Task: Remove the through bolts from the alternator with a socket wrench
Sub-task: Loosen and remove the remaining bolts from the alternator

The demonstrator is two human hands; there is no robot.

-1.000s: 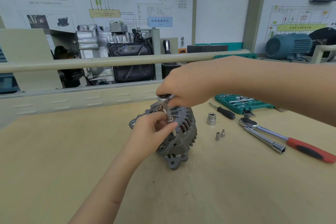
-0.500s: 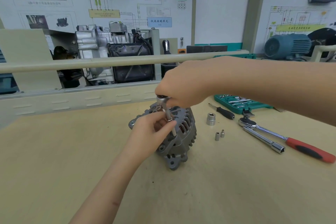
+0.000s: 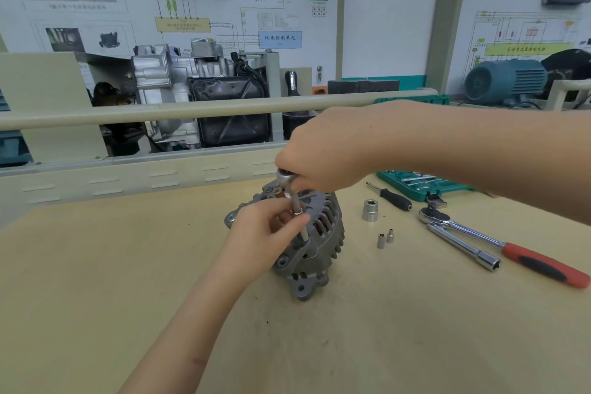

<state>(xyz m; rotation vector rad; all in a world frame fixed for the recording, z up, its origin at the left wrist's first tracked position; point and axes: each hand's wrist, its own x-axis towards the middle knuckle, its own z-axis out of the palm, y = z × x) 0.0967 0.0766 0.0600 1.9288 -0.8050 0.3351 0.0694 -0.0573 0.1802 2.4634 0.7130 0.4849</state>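
A grey alternator [image 3: 315, 249] stands on the wooden bench top [image 3: 128, 265] at the centre. A small socket wrench [image 3: 285, 176] with a slim extension shaft [image 3: 298, 208] stands nearly upright on the alternator's rim. My right hand [image 3: 323, 150] grips the wrench head from above. My left hand [image 3: 262, 233] pinches the extension shaft low down, against the alternator's left side. The bolt under the socket is hidden by my fingers.
To the right lie a large socket [image 3: 370, 210], two small sockets [image 3: 384, 238], a black screwdriver [image 3: 391, 196], a red-handled ratchet [image 3: 511, 249], a tube spanner [image 3: 463, 248] and a green socket case [image 3: 422, 184]. A beige rail [image 3: 160, 112] and an engine display [image 3: 192, 96] stand behind the bench.
My right hand and the wrench head have shifted slightly; my left hand stays on the shaft. The alternator has not moved.
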